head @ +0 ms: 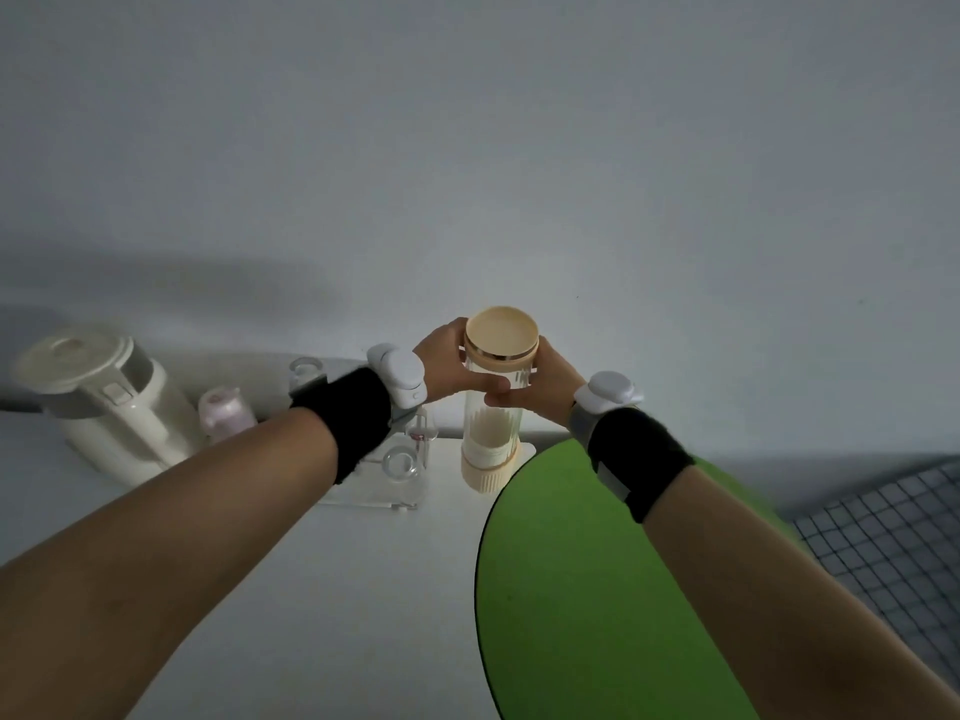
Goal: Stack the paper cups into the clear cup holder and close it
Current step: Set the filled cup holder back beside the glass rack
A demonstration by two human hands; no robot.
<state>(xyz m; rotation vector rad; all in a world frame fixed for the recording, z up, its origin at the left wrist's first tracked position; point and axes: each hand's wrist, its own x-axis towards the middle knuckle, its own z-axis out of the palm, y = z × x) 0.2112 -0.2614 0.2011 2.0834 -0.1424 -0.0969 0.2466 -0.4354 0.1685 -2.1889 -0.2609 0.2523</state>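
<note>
A tall clear cup holder (491,423) with a beige base stands upright at the back of the white table. Its beige lid (501,335) sits on top of the tube. Inside, a stack of pale paper cups (491,444) fills the lower part. My left hand (441,363) grips the holder's top from the left, just below the lid. My right hand (540,387) wraps it from the right, fingers across the front of the tube. Both wrists carry black bands with white trackers.
A cream electric kettle (104,402) stands at the far left, a small pink-white bottle (226,413) beside it. A clear acrylic stand with glass pieces (400,459) sits left of the holder. A green round mat (597,589) lies front right, a gridded mat (893,532) further right.
</note>
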